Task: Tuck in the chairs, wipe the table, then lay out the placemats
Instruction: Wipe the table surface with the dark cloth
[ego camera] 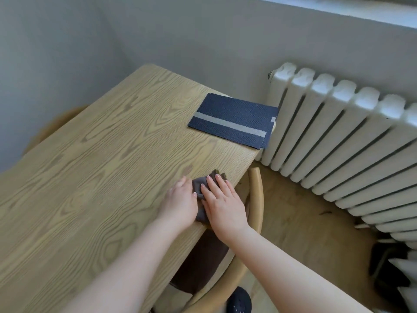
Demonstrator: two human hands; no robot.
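Head view shows both hands, left hand (180,199) and right hand (223,199), pressing flat with straight fingers on a brown cloth (200,188) near the tabletop (101,154) edge. Stacked placemats (232,120) lie at the far corner, overhanging; a wide wipe could knock them off.

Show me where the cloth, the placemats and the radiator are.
cloth (199,185): head view, grey fold between the hands.
placemats (232,120): head view, top mat's grey stripe.
radiator (338,141): head view, a middle white fin.
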